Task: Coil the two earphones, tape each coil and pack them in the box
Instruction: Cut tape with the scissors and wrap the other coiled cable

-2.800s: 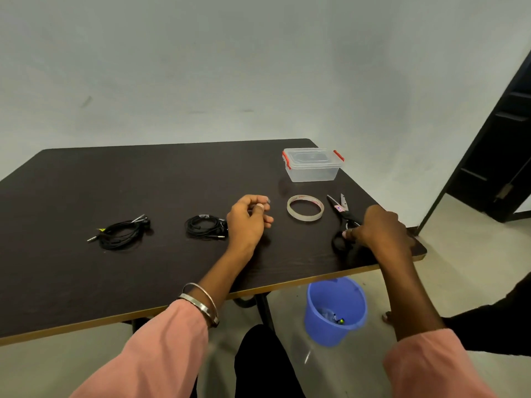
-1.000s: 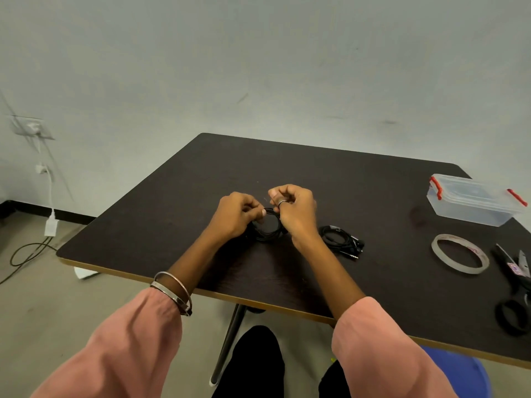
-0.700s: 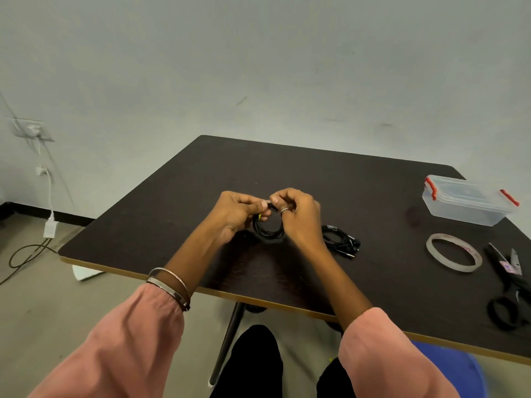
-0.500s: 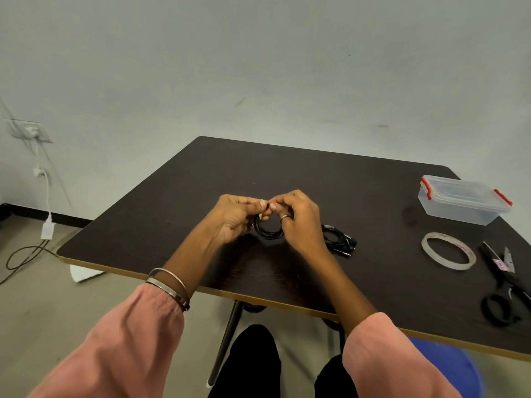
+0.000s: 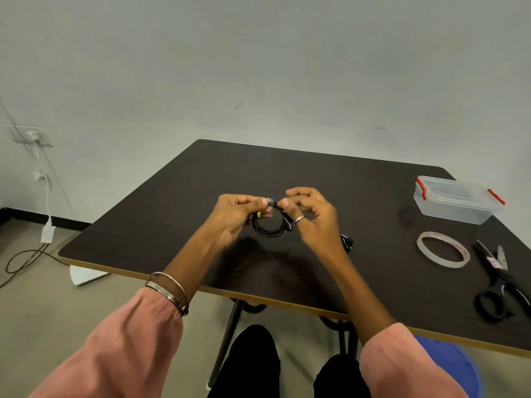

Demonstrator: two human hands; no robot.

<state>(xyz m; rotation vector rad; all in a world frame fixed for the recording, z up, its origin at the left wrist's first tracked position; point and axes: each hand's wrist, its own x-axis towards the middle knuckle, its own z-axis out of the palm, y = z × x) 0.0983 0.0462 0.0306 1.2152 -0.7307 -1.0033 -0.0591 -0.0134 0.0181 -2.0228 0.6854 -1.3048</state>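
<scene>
Nearest, at the bottom edge: pink sleeves (image 5: pixel 126 351) cut off by the frame, dark trousers between them, two metal bangles (image 5: pixel 169 288) on the left wrist. A blue bucket (image 5: pixel 454 366) below the table edge at lower right, only partly in view.

Above the near part of the dark table (image 5: pixel 287 173), both hands raised and meeting. Left hand (image 5: pixel 235 214) curled, thumb and forefinger pinching the top of a black earphone coil (image 5: pixel 270 225). Right hand (image 5: pixel 313 216), ring on one finger, pinching the same spot from the other side, remaining fingers loosely bent. Coil hanging as a small loop between the two hands, off the tabletop. A bit of clear tape (image 5: pixel 269 208) at the pinch point — hard to make out, edges lost against the fingers. A tiny yellow speck on the coil near the left thumb, too small to identify.

Behind the right hand, the second earphone (image 5: pixel 347 242) lying on the table, mostly hidden by the wrist; only a black end showing.

Further right: black-handled scissors (image 5: pixel 500 285) flat on the table, running off toward the frame edge; a roll of clear tape (image 5: pixel 444 253) lying flat just beside them. Beyond these, the clear plastic box (image 5: pixel 457 202) with red clips, lid on — contents not discernible.

Farthest: grey wall, a wall socket (image 5: pixel 30 136) at left with a cable trailing to the floor.
</scene>
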